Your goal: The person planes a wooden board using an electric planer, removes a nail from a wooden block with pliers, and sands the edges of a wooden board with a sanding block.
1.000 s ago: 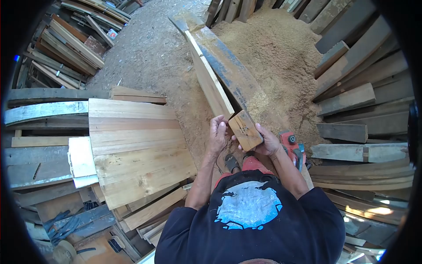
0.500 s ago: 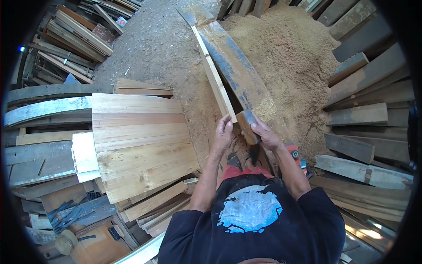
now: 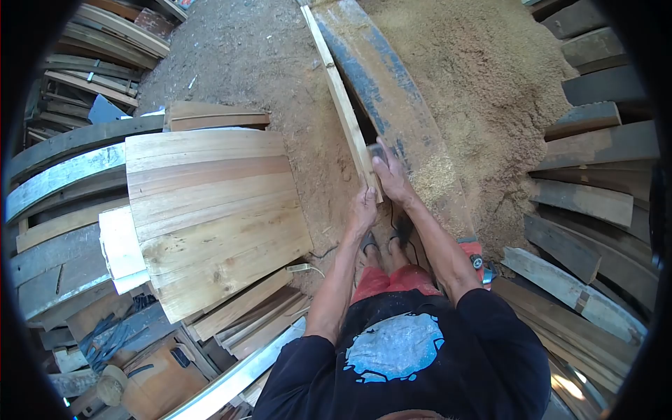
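Observation:
A long, pale wooden strip (image 3: 343,98) runs away from me along the left side of a worn plank bench. My left hand (image 3: 363,208) is closed around its near end. Against the strip's right side, a little farther up, my right hand (image 3: 394,175) holds a dark greyish block (image 3: 378,150). The palm and fingers hide most of that block, so its exact kind does not show. The plank bench (image 3: 413,112), with flaking blue paint and sawdust on it, lies just beyond and to the right of both hands.
A joined wooden panel (image 3: 224,217) lies at left on stacked boards. A sawdust heap (image 3: 483,77) spreads right of the bench. Planks (image 3: 581,196) line the right side. A red power tool (image 3: 472,253) sits by my right forearm, and a cord runs near my feet.
My right hand has moved the block from the bench's near end up against the strip's side. My left hand has gone from a fingertip hold to a closed grip. The view has shifted.

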